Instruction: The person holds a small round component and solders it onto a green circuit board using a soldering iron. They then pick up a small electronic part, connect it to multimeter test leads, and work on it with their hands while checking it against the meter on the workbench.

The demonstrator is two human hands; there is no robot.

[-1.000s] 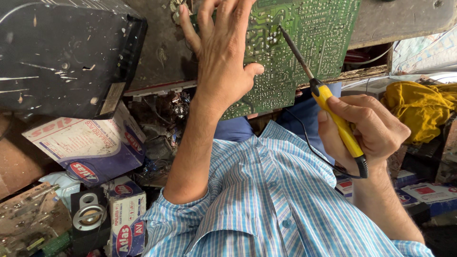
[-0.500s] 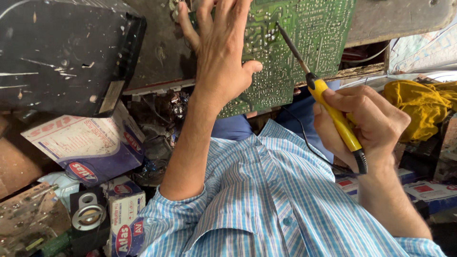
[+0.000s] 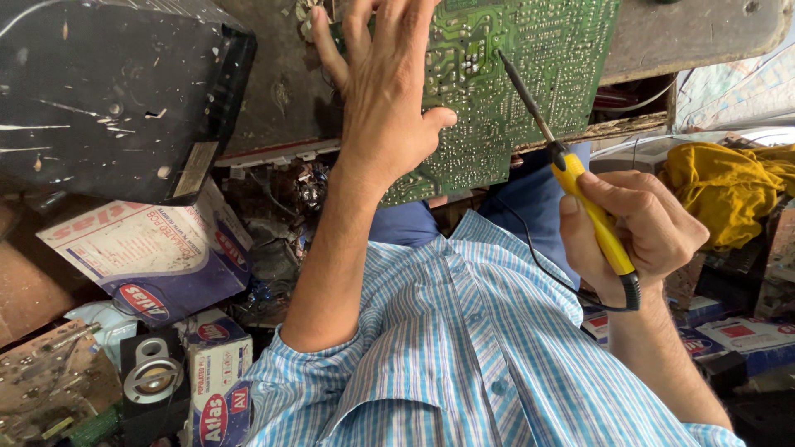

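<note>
Circuit board (image 3: 505,74): one, green, at worktop (image 3: 704,33) edge.
Left hand (image 3: 385,99): spread flat on board.
Right hand (image 3: 633,232): fisted round yellow soldering iron (image 3: 571,178).
Boxes: two, white-blue with red ovals — large (image 3: 145,252), small (image 3: 217,372).

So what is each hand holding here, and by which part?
The right hand grips a soldering iron by its yellow handle. The left hand grasps nothing; it lies flat on the green circuit board.
</note>
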